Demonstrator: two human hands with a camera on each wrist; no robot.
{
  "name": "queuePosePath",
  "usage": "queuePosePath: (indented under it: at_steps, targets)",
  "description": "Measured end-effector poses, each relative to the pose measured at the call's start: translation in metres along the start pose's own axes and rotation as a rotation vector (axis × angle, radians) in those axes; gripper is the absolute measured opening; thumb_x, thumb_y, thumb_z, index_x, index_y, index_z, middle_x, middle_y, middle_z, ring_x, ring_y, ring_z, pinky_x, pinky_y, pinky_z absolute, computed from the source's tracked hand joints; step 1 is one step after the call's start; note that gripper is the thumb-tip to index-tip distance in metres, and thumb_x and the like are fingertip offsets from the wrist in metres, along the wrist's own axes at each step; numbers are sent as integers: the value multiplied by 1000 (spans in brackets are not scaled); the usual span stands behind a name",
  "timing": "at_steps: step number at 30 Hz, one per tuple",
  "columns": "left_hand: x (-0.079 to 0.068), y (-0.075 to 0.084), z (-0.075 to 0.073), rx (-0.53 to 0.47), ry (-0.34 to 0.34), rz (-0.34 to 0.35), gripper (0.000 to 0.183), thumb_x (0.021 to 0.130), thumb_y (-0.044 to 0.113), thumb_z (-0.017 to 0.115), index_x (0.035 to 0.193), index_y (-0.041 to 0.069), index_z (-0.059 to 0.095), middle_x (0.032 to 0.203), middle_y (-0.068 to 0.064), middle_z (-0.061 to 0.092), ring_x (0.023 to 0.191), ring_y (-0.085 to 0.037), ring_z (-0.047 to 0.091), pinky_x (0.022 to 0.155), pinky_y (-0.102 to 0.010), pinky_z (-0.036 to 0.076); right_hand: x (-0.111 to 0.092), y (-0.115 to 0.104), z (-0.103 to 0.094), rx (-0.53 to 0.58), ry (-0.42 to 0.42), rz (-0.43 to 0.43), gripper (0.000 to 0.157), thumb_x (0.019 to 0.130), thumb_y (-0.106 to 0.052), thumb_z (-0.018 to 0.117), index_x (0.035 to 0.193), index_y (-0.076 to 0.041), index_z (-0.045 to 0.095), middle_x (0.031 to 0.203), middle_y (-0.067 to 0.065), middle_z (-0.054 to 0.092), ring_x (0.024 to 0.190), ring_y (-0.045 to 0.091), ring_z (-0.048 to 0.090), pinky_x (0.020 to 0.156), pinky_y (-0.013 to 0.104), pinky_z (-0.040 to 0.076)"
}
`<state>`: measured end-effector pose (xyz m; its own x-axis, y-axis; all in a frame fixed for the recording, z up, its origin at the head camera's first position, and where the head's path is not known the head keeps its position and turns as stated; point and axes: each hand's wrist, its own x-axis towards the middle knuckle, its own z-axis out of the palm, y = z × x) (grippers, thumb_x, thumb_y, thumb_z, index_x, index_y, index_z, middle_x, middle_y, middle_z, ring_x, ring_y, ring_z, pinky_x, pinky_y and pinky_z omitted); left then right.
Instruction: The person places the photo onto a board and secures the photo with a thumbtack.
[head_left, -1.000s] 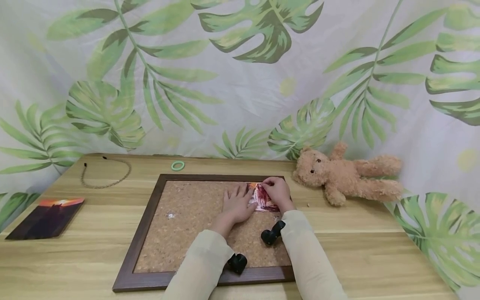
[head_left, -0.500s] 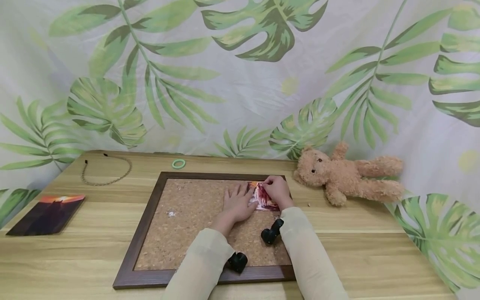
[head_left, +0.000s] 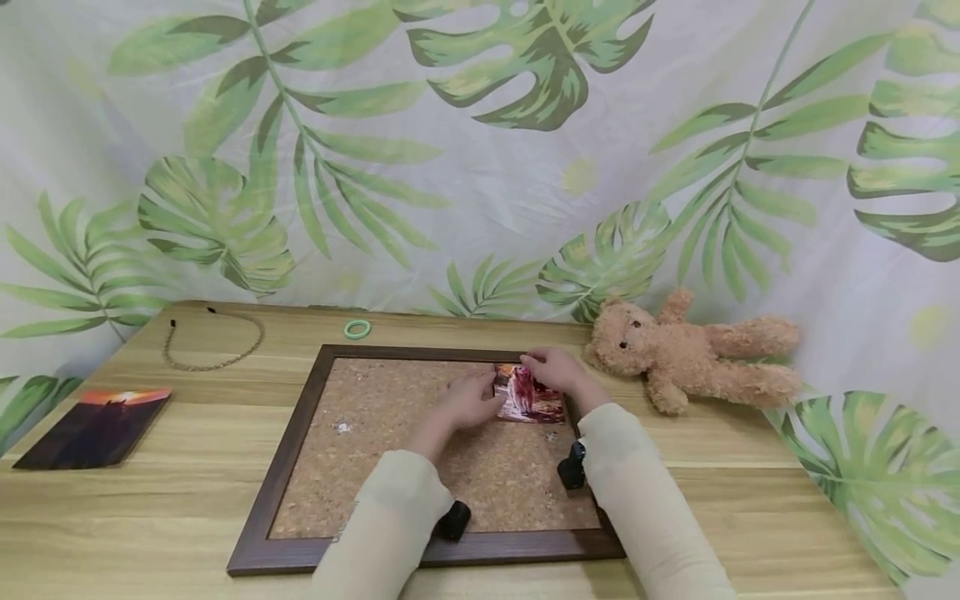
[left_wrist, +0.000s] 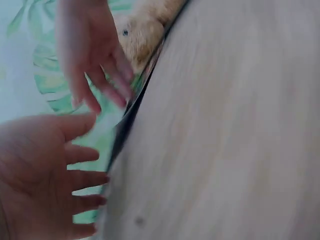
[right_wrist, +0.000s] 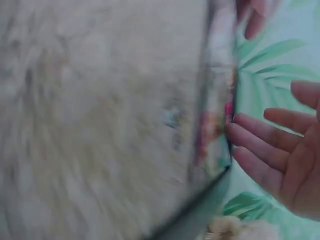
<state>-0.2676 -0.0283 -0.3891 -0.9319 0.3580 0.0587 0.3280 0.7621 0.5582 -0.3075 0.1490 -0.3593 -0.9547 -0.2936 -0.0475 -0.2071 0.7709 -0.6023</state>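
Observation:
A dark-framed cork board (head_left: 405,450) lies flat on the wooden table. In its far right corner is a small picture (head_left: 525,398) in reds and oranges with a pale figure. My left hand (head_left: 472,400) is at the picture's left edge, its fingers spread and apart in the left wrist view. My right hand (head_left: 558,367) is over the far right corner, fingertips at the picture's top edge. In the right wrist view the right fingers (right_wrist: 267,135) are extended, with their tips by the board's edge. Neither hand grips anything.
A sunset picture (head_left: 97,429) lies at the left of the table. Behind the board are a chain necklace (head_left: 213,367) and a green ring (head_left: 357,330). A plush bear (head_left: 682,354) lies at the back right, before a leaf-patterned curtain (head_left: 480,167).
My right hand has lifted from its pinch near the picture's top and its forearm has shifted right. The left hand has drawn back left, so more of the picture shows.

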Motion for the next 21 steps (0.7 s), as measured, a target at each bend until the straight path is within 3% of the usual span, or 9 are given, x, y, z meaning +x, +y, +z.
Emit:
queuePosePath:
  at_steps: [4, 8, 12, 17, 21]
  targets:
    - [-14, -6, -32, -119, -43, -3, 53, 89, 25, 46, 132, -2, 30, 122, -22, 43, 110, -34, 41, 91, -44, 29, -14, -1, -21, 154, -58, -81, 47, 92, -28, 41, 129, 1, 37, 123, 22, 43, 107, 33, 45, 84, 42, 37]
    - [-35, -26, -69, -175, -23, -33, 57, 91, 33, 42, 135, 1, 26, 133, -20, 31, 118, -34, 32, 93, -46, 25, -27, 4, -43, 230, -29, -114, 51, 89, -36, 44, 130, -6, 38, 125, 16, 43, 112, 30, 41, 87, 44, 34]
    - [-60, -59, -102, -207, 55, -42, 62, 90, 41, 38, 136, 3, 23, 133, -21, 30, 113, -36, 37, 89, -48, 30, -40, 14, -57, 302, 6, -139, 56, 86, -41, 48, 130, -8, 39, 125, 15, 43, 111, 29, 41, 88, 45, 33]
    - [-102, -106, -136, -202, 175, -64, 63, 92, 38, 35, 135, -4, 19, 133, -27, 24, 112, -46, 32, 87, -55, 27, -54, 36, -64, 368, 54, -117, 55, 85, -38, 52, 129, -7, 40, 123, 16, 44, 110, 28, 42, 87, 46, 34]
    - [-139, -142, -159, -171, 244, -132, 61, 92, 37, 34, 137, -1, 16, 132, -30, 22, 106, -53, 32, 79, -60, 28, -62, 59, -63, 393, 84, -97, 52, 85, -34, 53, 126, -5, 43, 123, 18, 43, 109, 30, 42, 87, 47, 33]
